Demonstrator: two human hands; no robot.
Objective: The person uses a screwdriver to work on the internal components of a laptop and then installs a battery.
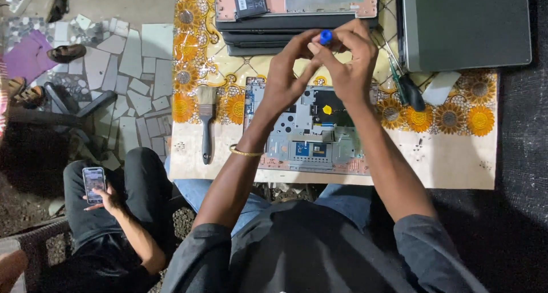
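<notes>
Both my hands are raised together above an opened laptop base (pixel 302 139) that lies on the table with its inner boards showing. A small tool with a blue cap (pixel 326 37) is pinched between them. My left hand (pixel 285 73) grips it from the left with fingertips. My right hand (pixel 348 59) closes on it from the right. The tool's lower part is hidden by my fingers. A gold bangle sits on my left wrist.
A flat paintbrush (pixel 206 119) lies left of the laptop base. Stacked laptops (pixel 285 19) stand at the back, a closed grey laptop (pixel 465 24) at the back right. A dark-handled screwdriver (pixel 406 84) lies right. Another person with a phone (pixel 94 181) sits lower left.
</notes>
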